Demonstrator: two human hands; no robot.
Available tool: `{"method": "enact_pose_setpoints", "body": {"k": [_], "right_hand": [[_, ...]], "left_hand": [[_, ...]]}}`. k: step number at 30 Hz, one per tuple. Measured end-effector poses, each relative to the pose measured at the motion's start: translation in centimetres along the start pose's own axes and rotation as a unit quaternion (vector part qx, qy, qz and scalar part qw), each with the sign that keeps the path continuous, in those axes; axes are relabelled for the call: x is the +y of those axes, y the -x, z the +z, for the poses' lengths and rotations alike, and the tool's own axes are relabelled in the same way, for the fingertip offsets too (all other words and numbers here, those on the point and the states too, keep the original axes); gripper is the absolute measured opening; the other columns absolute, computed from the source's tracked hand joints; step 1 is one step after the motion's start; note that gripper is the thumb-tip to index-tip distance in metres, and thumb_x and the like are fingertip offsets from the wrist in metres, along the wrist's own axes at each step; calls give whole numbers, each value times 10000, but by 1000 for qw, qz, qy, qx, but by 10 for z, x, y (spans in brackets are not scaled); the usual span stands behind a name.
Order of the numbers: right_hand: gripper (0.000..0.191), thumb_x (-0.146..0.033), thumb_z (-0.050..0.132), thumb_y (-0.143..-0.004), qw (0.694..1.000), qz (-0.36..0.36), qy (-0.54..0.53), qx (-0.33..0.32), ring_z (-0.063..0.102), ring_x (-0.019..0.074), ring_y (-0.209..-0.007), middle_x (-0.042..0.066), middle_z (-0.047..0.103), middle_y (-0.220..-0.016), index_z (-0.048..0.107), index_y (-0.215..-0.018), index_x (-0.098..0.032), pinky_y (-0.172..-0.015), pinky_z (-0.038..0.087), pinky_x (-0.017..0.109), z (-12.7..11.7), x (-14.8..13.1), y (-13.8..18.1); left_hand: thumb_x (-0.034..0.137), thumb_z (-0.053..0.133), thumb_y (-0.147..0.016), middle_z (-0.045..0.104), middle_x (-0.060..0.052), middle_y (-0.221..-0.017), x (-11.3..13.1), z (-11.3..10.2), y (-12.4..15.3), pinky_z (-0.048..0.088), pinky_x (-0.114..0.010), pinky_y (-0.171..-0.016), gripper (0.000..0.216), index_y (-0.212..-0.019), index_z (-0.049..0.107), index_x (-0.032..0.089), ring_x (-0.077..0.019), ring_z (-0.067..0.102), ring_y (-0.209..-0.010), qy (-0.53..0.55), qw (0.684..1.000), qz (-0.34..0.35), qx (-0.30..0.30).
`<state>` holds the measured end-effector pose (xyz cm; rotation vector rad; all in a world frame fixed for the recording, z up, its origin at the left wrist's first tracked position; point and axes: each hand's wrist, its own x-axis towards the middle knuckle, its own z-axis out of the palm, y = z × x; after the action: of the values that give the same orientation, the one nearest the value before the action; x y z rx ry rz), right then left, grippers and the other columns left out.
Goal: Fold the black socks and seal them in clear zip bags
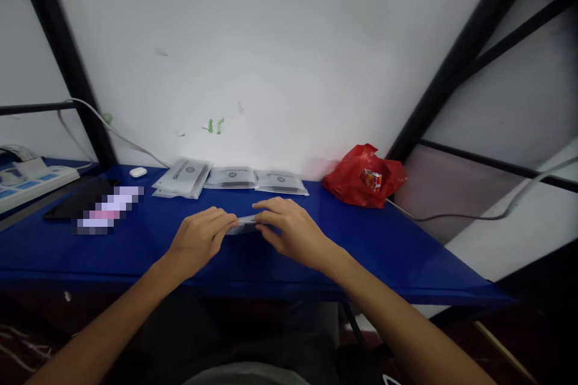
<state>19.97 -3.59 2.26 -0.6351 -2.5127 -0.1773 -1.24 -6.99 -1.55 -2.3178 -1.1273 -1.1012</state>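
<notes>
A thin, pale plastic packet is held up edge-on just above the blue table, between my two hands. My left hand pinches its left end, with the fingers closed and the thumb against it. My right hand grips the right end between thumb and fingers, the index finger raised along the top. The packet's face is mostly turned away from view. Behind it, along the wall, lie a stack of frosted printed pouches, a second pouch and a third pouch.
A crumpled red plastic bag stands at the back right of the blue table. To the left are a white earbud case, a dark tablet-like slab, a pixelated patch and a white power strip. Cables run along both sides.
</notes>
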Motion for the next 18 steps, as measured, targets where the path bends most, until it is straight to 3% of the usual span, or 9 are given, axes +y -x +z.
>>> {"method": "enact_pose_setpoints", "body": {"k": [9,18], "right_hand": [[122,-124,529,-822,1000,0,12,5,569,203,-985,69,647,-1074,638,-807,-177,-831,453,371,4,10,6],[155,-130,504,-831,993,66,99,-19,577,243,-992,99,649,-1074,654,-851,-163,-815,456,420,7,44,26]], "left_hand": [[156,447,-892,681,17,-714,-5,6,-1,458,-229,-620,202,-816,632,186,-108,592,-633,-58,998,28,8],[194,393,-904,711,-7,-834,-39,14,4,478,-272,-715,270,-867,659,214,-145,631,-778,-63,995,-44,-64]]}}
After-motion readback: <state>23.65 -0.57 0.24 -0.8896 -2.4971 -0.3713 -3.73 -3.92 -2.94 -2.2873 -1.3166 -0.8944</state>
